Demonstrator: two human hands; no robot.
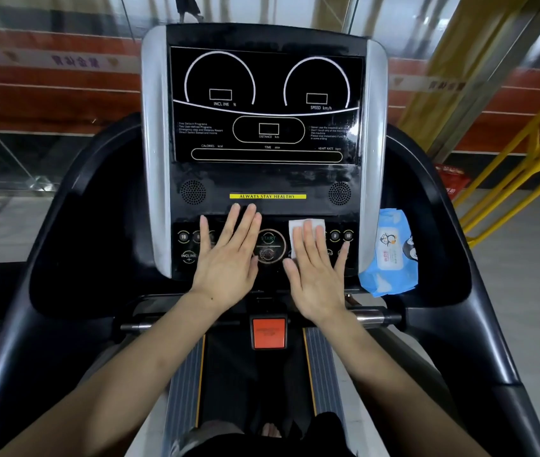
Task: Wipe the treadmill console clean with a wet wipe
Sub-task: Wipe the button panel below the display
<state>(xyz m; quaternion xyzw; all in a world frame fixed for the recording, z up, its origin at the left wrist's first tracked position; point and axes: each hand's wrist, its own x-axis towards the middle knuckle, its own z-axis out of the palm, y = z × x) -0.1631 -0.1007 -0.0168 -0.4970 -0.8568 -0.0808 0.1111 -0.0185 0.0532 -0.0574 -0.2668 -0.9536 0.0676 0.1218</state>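
Note:
The black treadmill console stands in front of me, its dark display above and a row of round buttons below. My left hand lies flat and empty on the button panel, fingers apart, just left of the round START button. My right hand presses a white wet wipe flat against the panel just right of that button. Only the wipe's upper edge shows above my fingertips. The buttons under both palms are hidden.
A blue pack of wet wipes leans in the recess right of the console's silver frame. An orange-red stop button sits below the console, between metal grip bars. Black handrails curve down both sides, and yellow railings stand far right.

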